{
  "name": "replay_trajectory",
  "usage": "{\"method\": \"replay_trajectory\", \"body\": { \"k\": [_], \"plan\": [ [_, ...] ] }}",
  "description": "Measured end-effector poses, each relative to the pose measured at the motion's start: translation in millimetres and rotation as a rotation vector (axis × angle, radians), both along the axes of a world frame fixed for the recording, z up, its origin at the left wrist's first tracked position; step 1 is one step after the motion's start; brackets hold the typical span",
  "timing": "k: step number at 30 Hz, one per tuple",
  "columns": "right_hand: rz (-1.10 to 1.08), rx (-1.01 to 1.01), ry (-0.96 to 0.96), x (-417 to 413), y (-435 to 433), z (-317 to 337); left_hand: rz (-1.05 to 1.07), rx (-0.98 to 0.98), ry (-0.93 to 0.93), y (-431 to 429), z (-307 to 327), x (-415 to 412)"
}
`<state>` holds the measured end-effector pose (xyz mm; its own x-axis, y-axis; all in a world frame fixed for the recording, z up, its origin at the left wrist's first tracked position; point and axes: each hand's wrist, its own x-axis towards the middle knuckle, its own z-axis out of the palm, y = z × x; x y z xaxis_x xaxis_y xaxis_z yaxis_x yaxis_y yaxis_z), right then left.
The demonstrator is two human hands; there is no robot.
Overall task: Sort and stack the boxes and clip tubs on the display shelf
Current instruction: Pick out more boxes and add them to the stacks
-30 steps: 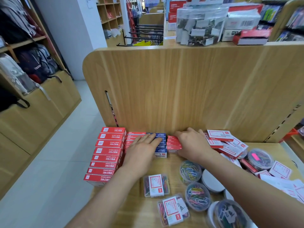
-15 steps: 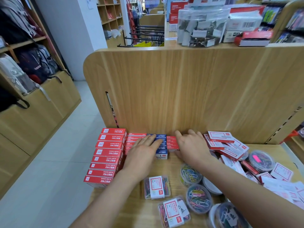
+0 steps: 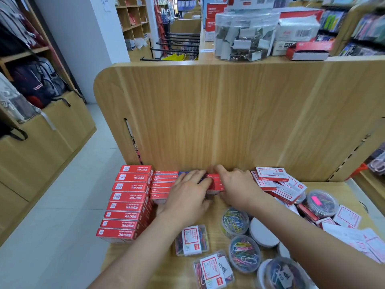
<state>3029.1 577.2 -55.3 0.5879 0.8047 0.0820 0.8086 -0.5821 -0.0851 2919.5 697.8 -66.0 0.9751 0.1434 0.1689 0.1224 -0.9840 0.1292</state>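
Observation:
A long row of red staple boxes (image 3: 129,198) runs along the shelf's left edge. Beside it stands a shorter row of red boxes (image 3: 163,185), then blue boxes (image 3: 185,173), mostly hidden under my left hand (image 3: 187,196), which lies flat on them with fingers spread. A small stack of red boxes (image 3: 215,183) sits between both hands. My right hand (image 3: 237,189) presses against its right side, thumb at the back panel. Round tubs of coloured paper clips (image 3: 235,222) and rectangular clip tubs (image 3: 192,239) lie near the front.
The tall wooden back panel (image 3: 229,122) stands right behind the boxes. A loose heap of red-and-white boxes (image 3: 277,185) lies at the right, with more tubs (image 3: 321,203) and labels. The shelf's left edge drops to the aisle floor (image 3: 62,205).
Both hands have drawn closer together around the small red stack. My left hand slid right over the blue boxes, and the red stack now sits tighter against them.

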Motion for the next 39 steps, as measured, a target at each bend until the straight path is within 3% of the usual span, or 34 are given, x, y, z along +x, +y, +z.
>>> {"method": "replay_trajectory", "body": {
  "k": [3, 9, 14, 16, 20, 22, 25, 29, 32, 36, 39],
  "plan": [
    [-0.009, 0.012, 0.048, 0, -3, 5, 0.014, 0.045, -0.009, -10, 1, 14],
    [-0.045, -0.046, -0.083, -5, -5, 7, 0.052, 0.078, -0.052, -16, 1, 25],
    [-0.023, 0.051, -0.037, 4, -19, 23, 0.065, 0.136, -0.035, -19, 0, 25],
    [-0.047, 0.196, 0.118, 9, -38, 38, 0.080, 0.138, -0.026, -18, 0, 25],
    [-0.264, 0.739, 0.686, 24, -96, 62, 0.125, 0.083, -0.037, -17, 4, 23],
    [-0.398, 0.823, 0.695, 36, -121, 62, 0.131, 0.016, -0.098, -23, 14, 24],
    [-0.494, 0.541, 0.526, 51, -138, 55, 0.086, -0.168, -0.132, -44, 32, 37],
    [-0.434, 0.227, 0.370, 51, -129, 44, -0.013, -0.186, 0.005, -74, 40, 58],
    [-0.406, 0.172, 0.394, 50, -125, 39, -0.004, -0.276, 0.137, -89, 41, 68],
    [-0.410, 0.151, 0.381, 51, -127, 35, 0.000, -0.204, 0.160, -103, 40, 81],
    [-0.366, 0.241, 0.429, 53, -130, 33, 0.087, -0.383, 0.154, -107, 42, 84]
  ]
}}
